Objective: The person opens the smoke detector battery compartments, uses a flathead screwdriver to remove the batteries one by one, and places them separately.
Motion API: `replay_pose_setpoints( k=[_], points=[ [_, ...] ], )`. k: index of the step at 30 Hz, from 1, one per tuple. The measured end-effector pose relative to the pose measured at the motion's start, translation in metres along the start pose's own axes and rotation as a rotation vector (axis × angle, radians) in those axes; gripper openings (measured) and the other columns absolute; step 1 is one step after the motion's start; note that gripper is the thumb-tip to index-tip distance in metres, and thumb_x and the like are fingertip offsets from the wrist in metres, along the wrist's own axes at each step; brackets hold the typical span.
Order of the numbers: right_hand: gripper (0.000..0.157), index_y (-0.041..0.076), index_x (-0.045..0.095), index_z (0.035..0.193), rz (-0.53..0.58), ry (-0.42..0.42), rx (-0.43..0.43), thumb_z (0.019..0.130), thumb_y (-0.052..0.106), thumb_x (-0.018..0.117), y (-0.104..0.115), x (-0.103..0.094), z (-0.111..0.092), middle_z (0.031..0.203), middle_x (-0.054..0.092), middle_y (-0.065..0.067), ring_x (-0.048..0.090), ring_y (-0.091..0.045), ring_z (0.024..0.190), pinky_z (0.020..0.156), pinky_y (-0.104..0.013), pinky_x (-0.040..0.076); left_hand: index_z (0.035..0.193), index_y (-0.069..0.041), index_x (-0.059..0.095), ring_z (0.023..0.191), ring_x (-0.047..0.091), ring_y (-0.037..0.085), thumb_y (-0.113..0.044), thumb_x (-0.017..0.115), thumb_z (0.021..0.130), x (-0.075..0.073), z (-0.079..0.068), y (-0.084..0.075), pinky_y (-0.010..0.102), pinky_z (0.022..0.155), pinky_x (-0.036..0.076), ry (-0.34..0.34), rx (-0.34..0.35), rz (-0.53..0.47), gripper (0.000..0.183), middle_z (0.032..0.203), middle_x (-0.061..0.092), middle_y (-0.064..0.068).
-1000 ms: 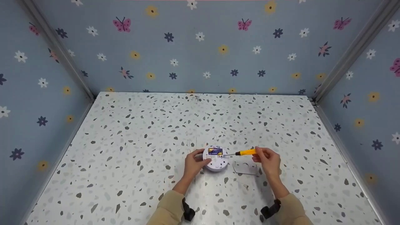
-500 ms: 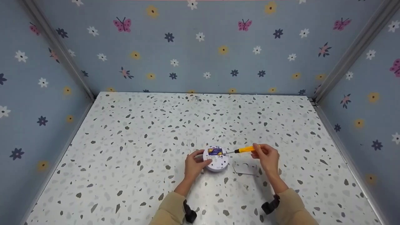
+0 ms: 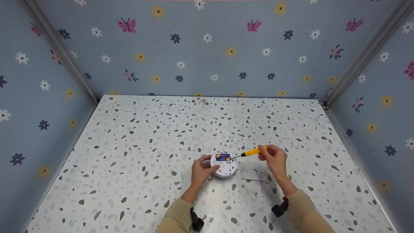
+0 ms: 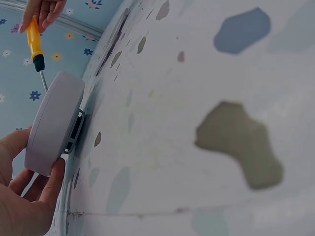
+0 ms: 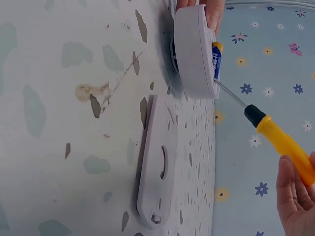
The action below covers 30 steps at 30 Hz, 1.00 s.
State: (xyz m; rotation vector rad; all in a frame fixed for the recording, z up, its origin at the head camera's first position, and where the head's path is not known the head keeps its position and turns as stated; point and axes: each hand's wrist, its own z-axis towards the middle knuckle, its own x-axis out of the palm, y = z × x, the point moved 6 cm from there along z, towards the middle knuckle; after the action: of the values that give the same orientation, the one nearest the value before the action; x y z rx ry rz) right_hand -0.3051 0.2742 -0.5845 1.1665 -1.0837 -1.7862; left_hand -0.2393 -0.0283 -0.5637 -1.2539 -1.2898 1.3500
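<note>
From here I see the person's left hand (image 3: 201, 171) gripping a round white plastic device (image 3: 225, 171), its thumb laid over the upper face and its fingers curled round the side and beneath. The device sits just right of that grip, and a dark slotted part (image 4: 75, 132) shows under it; I can't tell whether that part bears on the white speckled tabletop (image 3: 145, 136). Set in the upper face, just beyond the thumb, are blue-purple batteries with gold ends (image 3: 222, 157); their count and lettering are hard to make out, and from the left wrist the device's own body hides them. The right hand (image 3: 274, 161) pinches the yellow handle of a screwdriver with a black collar and thin metal shaft (image 3: 254, 151), which slants down leftward from that grip to a battery's end. Whether its tip is wedged under the battery or only touching it, I can't say. A flat white plastic cover with a curved cutout (image 5: 151, 169) lies between the hands, nearer than the right grip. The right wrist's view cuts off part of the right hand, and tan sleeves (image 3: 176, 215) hide both forearms.
</note>
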Motion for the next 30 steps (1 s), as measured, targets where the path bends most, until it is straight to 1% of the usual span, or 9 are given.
replay_pose_setpoints(
  k=[3, 7, 10, 12, 16, 21, 27, 29, 30],
  points=[
    [0.027, 0.006, 0.066, 0.085, 0.109, 0.062, -0.067, 0.080, 0.032, 0.064, 0.013, 0.001, -0.002, 0.071, 0.064, -0.008, 0.060, -0.016, 0.055, 0.050, -0.023, 0.051, 0.106, -0.002, 0.062, 0.078, 0.061, 0.020, -0.009, 0.078, 0.064, 0.000, 0.000, 0.000, 0.025, 0.065, 0.050, -0.002, 0.004, 0.006, 0.045, 0.098, 0.062, 0.012],
    [0.024, -0.002, 0.065, 0.082, 0.113, 0.089, -0.061, 0.081, 0.022, 0.065, 0.075, -0.002, -0.017, 0.070, 0.064, -0.014, 0.060, -0.019, 0.054, 0.050, -0.024, 0.051, 0.105, -0.003, 0.062, 0.079, 0.061, 0.019, -0.008, 0.078, 0.064, 0.000, 0.000, -0.001, 0.025, 0.065, 0.050, -0.005, -0.008, -0.002, 0.045, 0.098, 0.062, 0.011],
    [0.027, -0.003, 0.064, 0.080, 0.022, 0.072, -0.020, 0.080, 0.024, 0.066, 0.121, -0.006, -0.027, 0.070, 0.064, -0.015, 0.060, -0.020, 0.054, 0.051, -0.023, 0.051, 0.106, -0.002, 0.061, 0.079, 0.061, 0.020, -0.009, 0.078, 0.064, 0.000, 0.000, 0.000, 0.026, 0.066, 0.051, -0.002, -0.005, -0.005, 0.046, 0.098, 0.062, 0.012],
    [0.027, -0.003, 0.064, 0.082, -0.001, 0.091, -0.011, 0.080, 0.024, 0.065, 0.130, -0.005, -0.027, 0.072, 0.064, -0.015, 0.060, -0.019, 0.055, 0.051, -0.021, 0.051, 0.106, -0.002, 0.061, 0.080, 0.061, 0.020, -0.009, 0.079, 0.064, 0.000, 0.000, 0.000, 0.026, 0.067, 0.051, -0.004, -0.007, -0.006, 0.046, 0.098, 0.062, 0.012],
    [0.029, -0.001, 0.065, 0.082, -0.042, 0.119, 0.001, 0.079, 0.027, 0.065, 0.136, -0.002, -0.026, 0.073, 0.064, -0.013, 0.060, -0.018, 0.057, 0.053, -0.020, 0.051, 0.105, -0.003, 0.062, 0.079, 0.061, 0.020, -0.009, 0.079, 0.063, 0.000, 0.000, 0.000, 0.026, 0.067, 0.051, -0.013, -0.017, 0.001, 0.046, 0.098, 0.063, 0.012],
    [0.029, 0.001, 0.065, 0.077, -0.079, 0.131, -0.026, 0.077, 0.030, 0.067, 0.142, 0.000, -0.025, 0.067, 0.063, -0.008, 0.059, -0.018, 0.055, 0.051, -0.023, 0.051, 0.106, -0.004, 0.062, 0.078, 0.061, 0.019, -0.009, 0.079, 0.063, 0.001, 0.000, 0.001, 0.025, 0.065, 0.051, -0.017, -0.036, 0.008, 0.047, 0.097, 0.063, 0.012],
    [0.028, 0.002, 0.066, 0.076, -0.127, 0.145, -0.060, 0.077, 0.030, 0.068, 0.152, 0.002, -0.025, 0.064, 0.062, -0.007, 0.059, -0.017, 0.054, 0.051, -0.022, 0.051, 0.106, -0.005, 0.062, 0.080, 0.061, 0.019, -0.012, 0.079, 0.063, 0.001, 0.001, 0.001, 0.025, 0.067, 0.051, -0.006, -0.029, 0.016, 0.047, 0.100, 0.062, 0.011],
    [0.027, 0.002, 0.066, 0.075, -0.129, 0.149, -0.078, 0.077, 0.029, 0.068, 0.154, 0.003, -0.025, 0.064, 0.062, -0.007, 0.059, -0.017, 0.053, 0.050, -0.022, 0.051, 0.106, -0.004, 0.062, 0.080, 0.061, 0.019, -0.012, 0.079, 0.064, 0.001, 0.000, 0.000, 0.024, 0.066, 0.050, -0.003, -0.012, 0.014, 0.047, 0.100, 0.062, 0.011],
    [0.027, 0.002, 0.066, 0.075, -0.128, 0.151, -0.085, 0.077, 0.028, 0.068, 0.154, 0.004, -0.025, 0.064, 0.062, -0.007, 0.059, -0.017, 0.053, 0.050, -0.022, 0.051, 0.106, -0.003, 0.062, 0.080, 0.061, 0.021, -0.011, 0.078, 0.064, 0.000, -0.002, -0.006, 0.026, 0.067, 0.050, -0.002, -0.006, 0.010, 0.046, 0.100, 0.061, 0.013]
  ],
)
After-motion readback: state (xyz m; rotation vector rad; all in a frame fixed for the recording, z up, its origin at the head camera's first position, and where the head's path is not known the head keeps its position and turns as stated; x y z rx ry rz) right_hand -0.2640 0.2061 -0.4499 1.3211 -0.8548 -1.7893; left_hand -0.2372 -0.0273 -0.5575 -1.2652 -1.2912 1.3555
